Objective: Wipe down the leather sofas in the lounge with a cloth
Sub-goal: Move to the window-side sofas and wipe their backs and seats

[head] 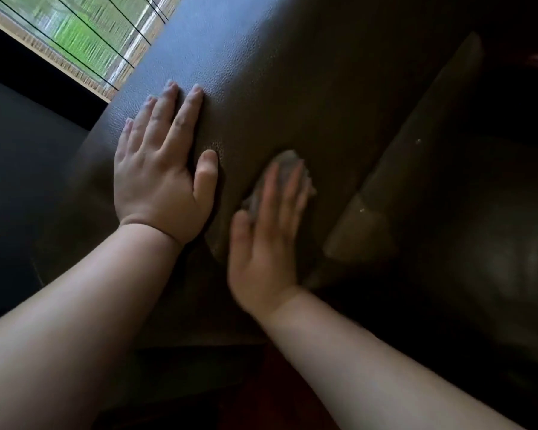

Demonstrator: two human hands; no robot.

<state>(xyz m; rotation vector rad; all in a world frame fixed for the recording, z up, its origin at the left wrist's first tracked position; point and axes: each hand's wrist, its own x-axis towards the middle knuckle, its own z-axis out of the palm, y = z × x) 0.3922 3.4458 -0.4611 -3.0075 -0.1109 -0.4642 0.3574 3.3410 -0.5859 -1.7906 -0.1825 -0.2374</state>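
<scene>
Cloth point(288, 178) mostly hidden under the motion-blurred right hand point(266, 240), sofa point(292, 72) cut off by the frame, its seat lost in shadow

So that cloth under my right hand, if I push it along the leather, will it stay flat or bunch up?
The cloth looks thin and already crumpled past the right hand, so it is probably floppy and apt to bunch. The sofa leather is pebbled, which may drag it a little. It looks light, so the flat palm likely keeps it down.
</scene>
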